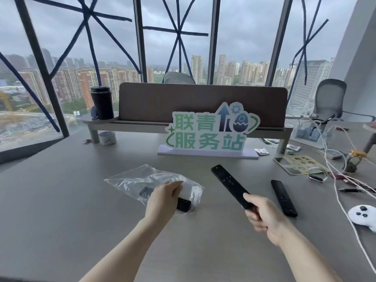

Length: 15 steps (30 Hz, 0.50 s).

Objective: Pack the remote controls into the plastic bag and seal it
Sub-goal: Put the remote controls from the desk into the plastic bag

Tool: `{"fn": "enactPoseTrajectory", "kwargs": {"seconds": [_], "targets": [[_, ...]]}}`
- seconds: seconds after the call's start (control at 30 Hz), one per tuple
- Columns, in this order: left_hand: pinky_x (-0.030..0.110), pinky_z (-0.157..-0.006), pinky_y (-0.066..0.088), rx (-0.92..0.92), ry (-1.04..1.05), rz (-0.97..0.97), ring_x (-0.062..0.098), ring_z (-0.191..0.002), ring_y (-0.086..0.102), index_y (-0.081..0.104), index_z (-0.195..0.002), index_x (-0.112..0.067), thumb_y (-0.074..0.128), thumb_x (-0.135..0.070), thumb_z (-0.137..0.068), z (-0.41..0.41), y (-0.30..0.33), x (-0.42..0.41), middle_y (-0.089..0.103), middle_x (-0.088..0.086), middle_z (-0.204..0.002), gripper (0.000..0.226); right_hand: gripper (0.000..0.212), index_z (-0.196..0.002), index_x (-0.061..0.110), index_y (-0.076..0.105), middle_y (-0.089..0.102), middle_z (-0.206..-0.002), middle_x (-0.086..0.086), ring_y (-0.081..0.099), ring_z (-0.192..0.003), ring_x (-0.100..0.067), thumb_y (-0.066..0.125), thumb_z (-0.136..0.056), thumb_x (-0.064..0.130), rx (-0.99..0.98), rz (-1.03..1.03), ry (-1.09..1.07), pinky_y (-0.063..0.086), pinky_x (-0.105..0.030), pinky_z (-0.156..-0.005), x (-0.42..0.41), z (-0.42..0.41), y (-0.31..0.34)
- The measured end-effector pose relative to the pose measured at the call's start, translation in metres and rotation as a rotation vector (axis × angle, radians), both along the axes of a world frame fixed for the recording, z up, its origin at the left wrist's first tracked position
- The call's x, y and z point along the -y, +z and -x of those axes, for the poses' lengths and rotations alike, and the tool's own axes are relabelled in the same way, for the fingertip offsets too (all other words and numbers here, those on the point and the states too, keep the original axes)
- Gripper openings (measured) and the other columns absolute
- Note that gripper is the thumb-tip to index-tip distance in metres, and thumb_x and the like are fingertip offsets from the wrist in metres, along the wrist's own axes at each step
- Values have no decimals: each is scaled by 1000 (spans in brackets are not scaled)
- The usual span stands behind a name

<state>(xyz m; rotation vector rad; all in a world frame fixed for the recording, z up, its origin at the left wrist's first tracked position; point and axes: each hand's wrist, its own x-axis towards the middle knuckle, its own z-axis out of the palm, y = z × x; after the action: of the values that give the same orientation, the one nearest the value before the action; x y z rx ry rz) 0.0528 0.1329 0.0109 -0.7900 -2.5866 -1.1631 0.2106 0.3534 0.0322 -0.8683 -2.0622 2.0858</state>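
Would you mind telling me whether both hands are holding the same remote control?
No; the right hand grips a black remote alone, while the left hand rests on the plastic bag.

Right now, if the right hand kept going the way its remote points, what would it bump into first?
Probably the sign. The right hand aims its remote up and left across bare table towards the sign's base, though depth is hard to judge.

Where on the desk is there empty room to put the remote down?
The near desk, left of and in front of the plastic bag, is bare. So is the strip between the bag and the sign. The right side is crowded: another remote, white cables, a white controller and a card.
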Motion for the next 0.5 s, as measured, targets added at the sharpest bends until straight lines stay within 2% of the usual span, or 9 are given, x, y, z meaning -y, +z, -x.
{"fn": "enactPoseTrajectory", "kwargs": {"seconds": [0.07,0.17,0.23,0.3,0.4,0.5], "targets": [[31,-81,49,-16,-47,-28,24,-104,64,67,-113,-23,50,-28,-93,-3,12,-21,72,3,-112,27,29,-73,12,47,29,-47,1,13,-38,-12,47,-94,30,45,44,77,13,-22,-37,0,-31,5],[29,-85,50,19,-134,-66,20,-105,64,67,-114,-23,51,-26,-92,-16,29,-48,72,2,-114,27,36,-62,16,45,29,-48,2,14,-40,-12,50,-94,32,115,42,177,11,-23,-41,14,-32,5],[29,-86,50,17,-183,-51,17,-104,64,67,-114,-26,51,-26,-92,-25,33,-55,72,-2,-114,27,38,-63,17,45,33,-48,2,14,-41,-12,52,-95,37,91,35,219,8,-25,-43,28,-14,2],[31,-86,51,9,-192,-50,14,-102,65,68,-112,-28,52,-28,-91,-29,32,-51,72,-4,-112,26,40,-68,17,52,42,-49,1,19,-40,-13,52,-96,44,51,-41,212,13,-24,-42,40,3,-3],[32,-88,51,33,-139,-92,12,-99,66,69,-109,-29,53,-30,-91,-29,26,-34,73,-6,-109,24,43,-70,13,64,49,-43,4,35,-32,-8,50,-97,42,27,-337,45,28,-24,-42,41,7,-14],[33,-92,49,54,-105,-114,11,-103,64,69,-107,-29,55,-33,-89,-29,14,-17,73,-8,-109,23,38,-58,15,63,49,-38,5,45,-40,-14,55,-93,26,-16,-403,-266,36,-29,-54,5,-13,-31]]}}
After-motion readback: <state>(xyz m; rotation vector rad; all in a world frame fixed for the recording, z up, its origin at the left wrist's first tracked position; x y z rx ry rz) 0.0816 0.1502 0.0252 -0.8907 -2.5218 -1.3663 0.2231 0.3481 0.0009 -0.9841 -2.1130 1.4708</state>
